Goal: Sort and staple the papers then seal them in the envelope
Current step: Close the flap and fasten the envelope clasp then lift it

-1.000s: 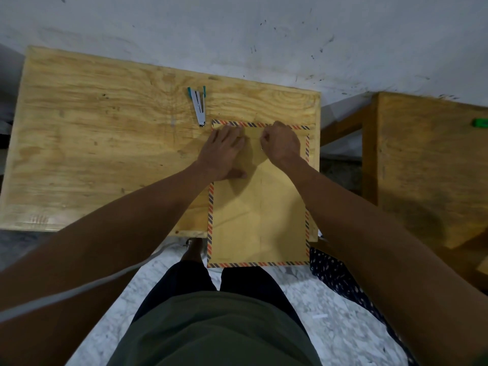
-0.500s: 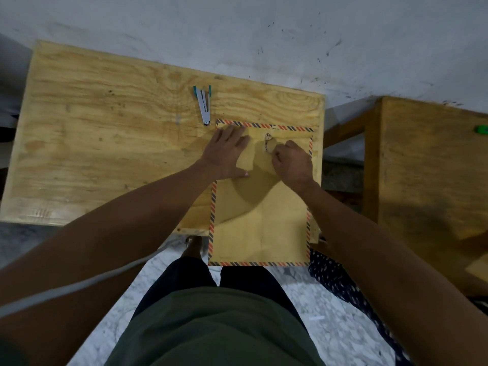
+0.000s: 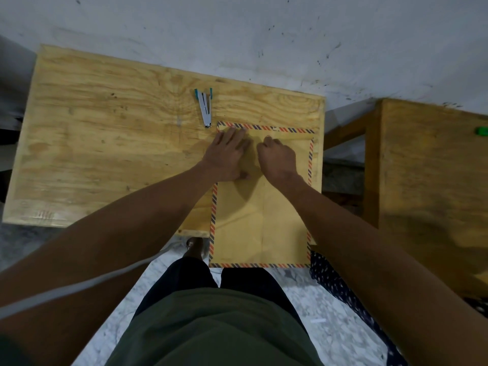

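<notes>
A brown envelope (image 3: 260, 225) with a red and blue striped border lies on the wooden table (image 3: 105, 154), its near end hanging over the front edge. My left hand (image 3: 227, 157) presses flat on the envelope's upper left part, fingers straight. My right hand (image 3: 277, 159) sits just to its right with curled fingers that pinch a thin closure string near the top middle of the envelope. A silver stapler (image 3: 205, 108) with teal ends lies on the table just beyond the envelope's top left corner. No loose papers are in sight.
A second wooden table (image 3: 435, 180) stands to the right across a gap, with a small green object (image 3: 482, 130) on it. A white wall runs behind both. A grey cable (image 3: 79, 289) crosses my left arm. Dark patterned fabric (image 3: 330, 281) lies on the marble floor.
My right hand drew back toward me, baring a clasp on the flap, then moved up to the top middle again. My left hand stayed pressed on the envelope.
</notes>
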